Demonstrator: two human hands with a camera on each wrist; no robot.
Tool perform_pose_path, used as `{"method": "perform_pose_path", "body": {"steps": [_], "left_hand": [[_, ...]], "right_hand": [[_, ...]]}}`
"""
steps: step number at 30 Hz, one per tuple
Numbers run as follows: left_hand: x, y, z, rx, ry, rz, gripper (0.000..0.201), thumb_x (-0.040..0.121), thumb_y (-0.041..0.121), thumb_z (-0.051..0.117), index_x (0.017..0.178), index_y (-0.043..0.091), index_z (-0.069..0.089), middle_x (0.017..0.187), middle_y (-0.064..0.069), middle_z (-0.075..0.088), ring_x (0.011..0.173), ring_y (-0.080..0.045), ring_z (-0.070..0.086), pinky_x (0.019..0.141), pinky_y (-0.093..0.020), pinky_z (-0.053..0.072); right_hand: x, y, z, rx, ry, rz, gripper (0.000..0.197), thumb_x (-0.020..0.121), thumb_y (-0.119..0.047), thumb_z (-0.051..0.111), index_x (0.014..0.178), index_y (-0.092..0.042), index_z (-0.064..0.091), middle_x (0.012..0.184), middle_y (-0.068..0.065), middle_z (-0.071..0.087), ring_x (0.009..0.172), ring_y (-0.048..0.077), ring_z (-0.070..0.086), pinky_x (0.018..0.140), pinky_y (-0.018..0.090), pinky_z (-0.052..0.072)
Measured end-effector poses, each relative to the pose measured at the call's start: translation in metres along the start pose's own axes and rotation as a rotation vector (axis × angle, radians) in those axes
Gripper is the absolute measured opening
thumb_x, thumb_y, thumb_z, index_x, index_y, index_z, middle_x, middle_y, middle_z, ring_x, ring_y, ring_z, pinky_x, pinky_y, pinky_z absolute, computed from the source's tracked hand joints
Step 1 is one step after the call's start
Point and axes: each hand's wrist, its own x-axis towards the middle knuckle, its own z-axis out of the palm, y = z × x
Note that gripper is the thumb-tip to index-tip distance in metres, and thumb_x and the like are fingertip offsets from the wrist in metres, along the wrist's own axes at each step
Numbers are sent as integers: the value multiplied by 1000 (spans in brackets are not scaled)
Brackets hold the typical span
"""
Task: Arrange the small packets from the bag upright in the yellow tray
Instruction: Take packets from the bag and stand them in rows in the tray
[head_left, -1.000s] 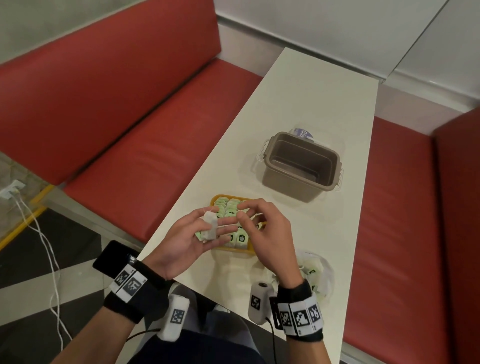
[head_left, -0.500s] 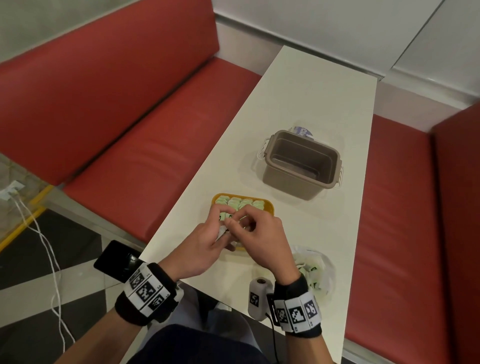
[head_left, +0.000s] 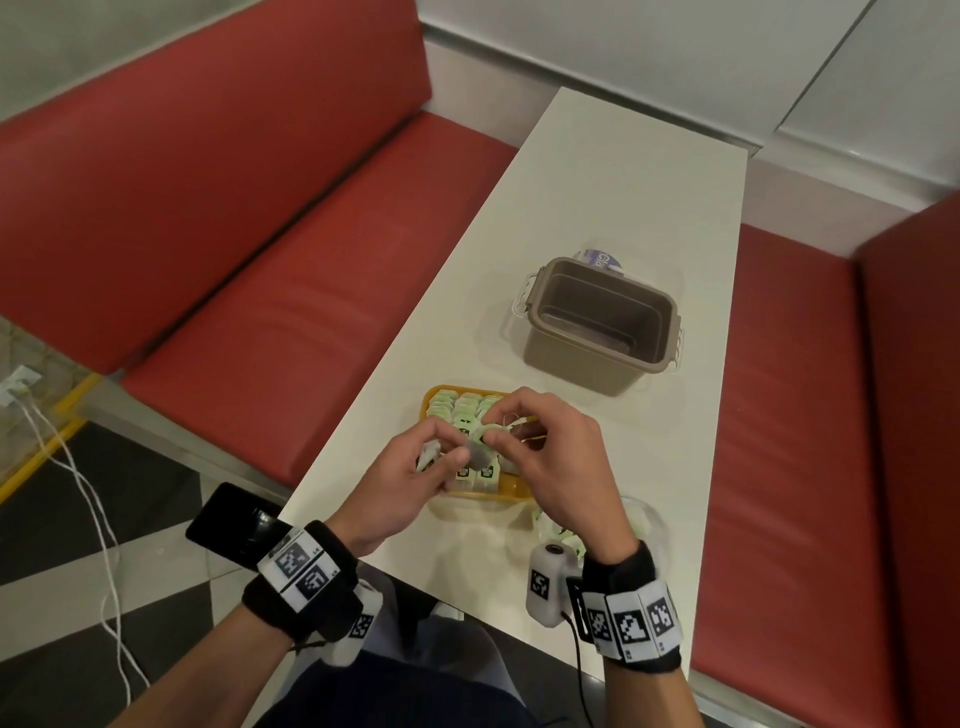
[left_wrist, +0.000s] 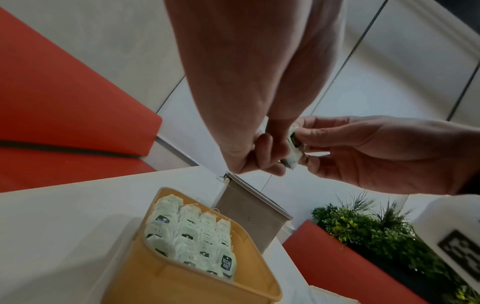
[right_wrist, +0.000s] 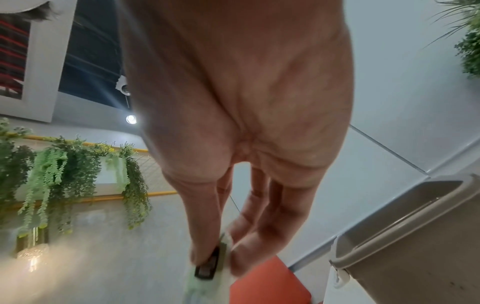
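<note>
- Head view: both hands over the near end of the yellow tray (head_left: 434, 397), on the white table (head_left: 613, 182). Left hand (head_left: 402, 480) and right hand (head_left: 558, 460) meet fingertip to fingertip on one small packet (head_left: 478, 453), each pinching it. Rows of packets (head_left: 460, 408) stand upright in the tray's far part. Clear bag (head_left: 641, 522) with more packets lies just right of the tray, partly behind the right wrist. Brown tub (head_left: 602, 325) sits farther up the table, apart from the tray.
- Left wrist view: left hand (left_wrist: 249, 107) fingers curled, narrow pinch on the packet (left_wrist: 293, 148); right hand (left_wrist: 384, 154) pinches the same packet from the other side. Held above the tray (left_wrist: 182, 281), not touching it. Tray packets (left_wrist: 192, 232) upright, packed in rows; tub (left_wrist: 249, 214) just behind the tray.
- Right wrist view: right hand (right_wrist: 239, 115) thumb and fingers closed narrow on the packet (right_wrist: 207, 265); blurred. Tub (right_wrist: 413, 242) at right.
</note>
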Motion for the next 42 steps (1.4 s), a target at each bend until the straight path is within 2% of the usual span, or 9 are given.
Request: {"method": "perform_pose_path", "body": {"steps": [9,12,15,20,25,29,34,37,42], "left_hand": [[9,-3,0,108,94,66,14,105,32,69,113,21,66,104,-7,71,79,-20,62,77,-37,54],[9,-11,-1,100,149,-7,14,105,33,69,112,22,64,101,-4,74,85,-12,66,73,-30,54],[5,-21,-4,138,210,-94,11,105,33,68,109,24,63,95,-6,72,71,-9,63,67,-22,50],[-5,-27,-8,124,195,-252,17,105,26,69,115,19,58,93,1,65,66,-6,55,60,-15,44],[-10,-29,-12,-153,171,-383,21,101,9,67,120,8,58,93,-8,64,74,-17,53,55,-26,34],[-13,-23,-16,-493,135,-376,18,103,10,54,116,1,62,97,-13,60,77,-23,59,57,-28,37],[-14,-18,-17,-556,107,-375,44,83,13,56,125,-1,60,97,-18,64,82,-30,64,67,-35,45],[-12,-13,-16,-603,108,-369,43,87,13,55,128,-2,59,95,-20,64,80,-31,63,69,-38,44],[-8,-6,-15,-538,84,-419,54,106,49,50,132,3,56,91,-21,61,71,-29,57,59,-35,38]], "right_hand": [[7,13,-5,-153,20,-22,13,95,-25,80,94,-33,71,91,-25,72,91,1,67,72,16,46],[16,29,-12,-236,42,-7,11,100,-28,75,98,-34,66,91,-18,72,92,7,63,77,31,51],[28,54,-10,-471,9,49,7,104,-30,66,107,-35,63,96,-7,73,101,24,54,81,42,51],[40,88,12,-825,-209,88,14,105,-20,58,115,-29,61,92,-1,62,107,31,54,84,40,38],[43,106,36,-922,-326,86,12,105,-22,58,113,-29,64,106,2,69,114,30,55,97,45,42],[46,116,53,-928,-266,81,14,101,-26,59,112,-29,67,108,1,70,117,30,54,96,46,43],[47,123,64,-941,-126,81,24,96,-30,68,118,-23,71,127,7,60,116,33,53,94,46,46],[48,123,65,-933,-108,104,31,90,-33,74,119,-24,69,124,6,60,113,31,53,91,45,47],[39,89,48,-680,23,25,29,96,-29,72,124,-28,66,115,-1,59,107,25,55,91,43,49]]}}
